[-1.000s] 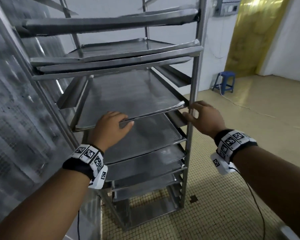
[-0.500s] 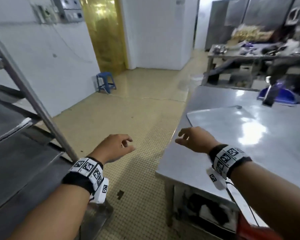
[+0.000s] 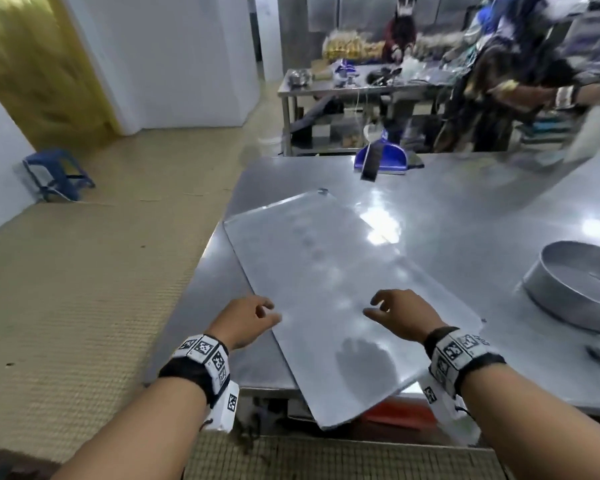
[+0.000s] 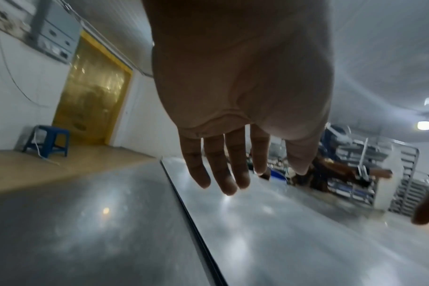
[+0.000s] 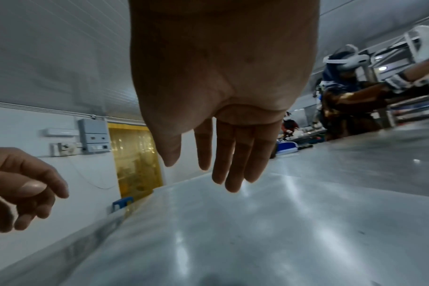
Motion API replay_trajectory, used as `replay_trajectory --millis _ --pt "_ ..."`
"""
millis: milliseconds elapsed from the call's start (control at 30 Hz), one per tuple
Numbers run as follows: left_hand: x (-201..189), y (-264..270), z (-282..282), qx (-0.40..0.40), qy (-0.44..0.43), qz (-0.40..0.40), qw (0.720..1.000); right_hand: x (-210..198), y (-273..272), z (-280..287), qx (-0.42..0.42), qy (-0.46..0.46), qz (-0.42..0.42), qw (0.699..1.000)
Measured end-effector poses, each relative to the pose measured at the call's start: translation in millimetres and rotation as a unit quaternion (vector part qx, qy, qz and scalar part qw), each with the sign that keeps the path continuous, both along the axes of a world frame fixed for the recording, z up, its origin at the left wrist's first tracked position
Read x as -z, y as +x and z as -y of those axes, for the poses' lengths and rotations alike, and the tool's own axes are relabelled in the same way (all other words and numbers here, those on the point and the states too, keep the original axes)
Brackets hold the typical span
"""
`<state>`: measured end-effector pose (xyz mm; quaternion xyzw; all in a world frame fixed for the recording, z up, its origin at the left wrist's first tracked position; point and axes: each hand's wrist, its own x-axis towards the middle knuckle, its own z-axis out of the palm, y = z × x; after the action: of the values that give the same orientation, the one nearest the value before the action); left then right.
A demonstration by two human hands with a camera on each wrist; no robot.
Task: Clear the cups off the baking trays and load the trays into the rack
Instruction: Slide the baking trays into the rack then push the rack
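A flat bare baking tray [image 3: 326, 271] lies askew on the steel table [image 3: 465, 209], its near corner jutting past the table's front edge. No cups stand on it. My left hand [image 3: 257, 315] hovers over the tray's left edge [image 4: 191, 222], its fingers [image 4: 223, 174] relaxed and holding nothing. My right hand [image 3: 385, 306] hangs above the tray's near half [image 5: 233, 232], fingers [image 5: 230, 170] loosely spread and empty. Neither hand touches the tray. The rack is out of view in the head view.
A round metal pan [image 3: 579, 289] sits at the table's right. A blue dustpan [image 3: 385, 157] lies at the far edge. Another person [image 3: 499, 71] works at a cluttered table behind. A blue stool [image 3: 56, 174] stands by the wall, left.
I have turned from the rack to the steel table. Both hands left the rack's tray and now hover, empty, over the tray on the table.
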<state>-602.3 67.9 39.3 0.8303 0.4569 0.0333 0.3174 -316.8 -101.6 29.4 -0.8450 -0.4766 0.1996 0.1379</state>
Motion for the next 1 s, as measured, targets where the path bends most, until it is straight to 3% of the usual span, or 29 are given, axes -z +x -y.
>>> replay_trajectory --millis 333,467,633,833,1000 --pt "93.9 78.4 -2.7 0.014 -0.016 -0.084 0.996 57.6 91.9 26.4 0.066 -0.059 -0.002 0.996" --pt "111.2 83.6 -5.7 0.024 0.033 -0.137 0.99 78.1 110.0 29.8 0.065 -0.081 0.013 0.994" --pt "129.2 75.1 -0.3 0.013 0.034 -0.11 0.993 92.0 125.4 32.0 0.064 -0.075 0.037 0.994" --pt "136.5 69.0 34.5 -0.076 0.012 -0.038 0.996 101.2 157.8 33.3 0.03 -0.059 0.046 0.997" --pt "130.6 74.4 81.3 -0.193 0.002 -0.01 0.981 106.3 187.5 38.9 0.021 -0.048 0.042 0.998"
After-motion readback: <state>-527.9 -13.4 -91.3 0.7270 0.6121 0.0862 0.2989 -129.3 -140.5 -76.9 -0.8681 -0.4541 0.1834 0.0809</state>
